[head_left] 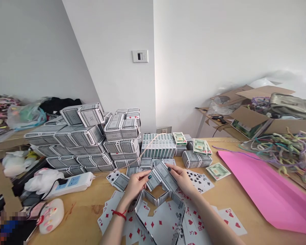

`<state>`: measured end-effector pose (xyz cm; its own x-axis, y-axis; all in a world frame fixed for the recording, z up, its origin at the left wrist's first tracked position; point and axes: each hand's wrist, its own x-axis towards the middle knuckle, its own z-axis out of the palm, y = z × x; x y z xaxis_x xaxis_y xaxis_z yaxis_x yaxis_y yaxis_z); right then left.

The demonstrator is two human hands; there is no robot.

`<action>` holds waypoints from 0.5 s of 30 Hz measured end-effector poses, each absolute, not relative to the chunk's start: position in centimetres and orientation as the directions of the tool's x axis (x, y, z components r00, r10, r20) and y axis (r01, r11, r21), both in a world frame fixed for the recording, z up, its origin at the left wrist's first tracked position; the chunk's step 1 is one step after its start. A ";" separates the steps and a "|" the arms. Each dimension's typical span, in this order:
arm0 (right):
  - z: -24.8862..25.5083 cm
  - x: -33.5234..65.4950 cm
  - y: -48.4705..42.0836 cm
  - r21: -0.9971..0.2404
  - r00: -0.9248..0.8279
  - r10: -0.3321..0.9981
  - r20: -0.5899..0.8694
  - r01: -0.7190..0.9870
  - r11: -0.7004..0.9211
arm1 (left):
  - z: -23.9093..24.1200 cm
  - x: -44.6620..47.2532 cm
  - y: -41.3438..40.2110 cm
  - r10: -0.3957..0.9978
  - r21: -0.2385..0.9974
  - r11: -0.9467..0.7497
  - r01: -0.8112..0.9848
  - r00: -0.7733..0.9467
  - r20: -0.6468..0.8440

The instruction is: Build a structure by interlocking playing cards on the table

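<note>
Between both hands are patterned-back playing cards (165,176), some angled against each other. The thumb and fingers of my left hand (137,185) pinch their left side, and my right hand (180,177) grips the right edge. Just below the hands stands a heart-shaped frame (150,196) made of upright cards joined end to end. Face-up playing cards (159,223) lie inside and around it, partly covered by my forearms. Beyond my left hand rests a face-down card (121,182); a black-suited group of cards (200,181) is right of my right hand.
Stacked blocks of cards (79,136) rise at the back left. A row of card packs (158,145) and green card boxes (218,171) stand behind. A power strip (71,183) and white mouse (51,216) lie left; pink paper (262,190) and tangled yarn (285,149) lie right.
</note>
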<state>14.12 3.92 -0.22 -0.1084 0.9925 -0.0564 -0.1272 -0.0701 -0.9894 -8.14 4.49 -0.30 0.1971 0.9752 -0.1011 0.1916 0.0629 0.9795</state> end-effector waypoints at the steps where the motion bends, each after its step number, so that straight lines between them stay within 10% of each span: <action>1: -0.3 14.1 3.9 -0.991 -0.120 0.991 -0.060 -0.115 -0.074 | -0.3 -8.1 4.5 0.976 0.978 0.063 0.201 0.193 -0.102; 15: 0.5 13.7 3.6 -0.998 -0.140 0.990 -0.009 -0.056 -0.017 | 0.1 -7.6 4.3 0.981 0.985 0.043 0.166 0.178 -0.073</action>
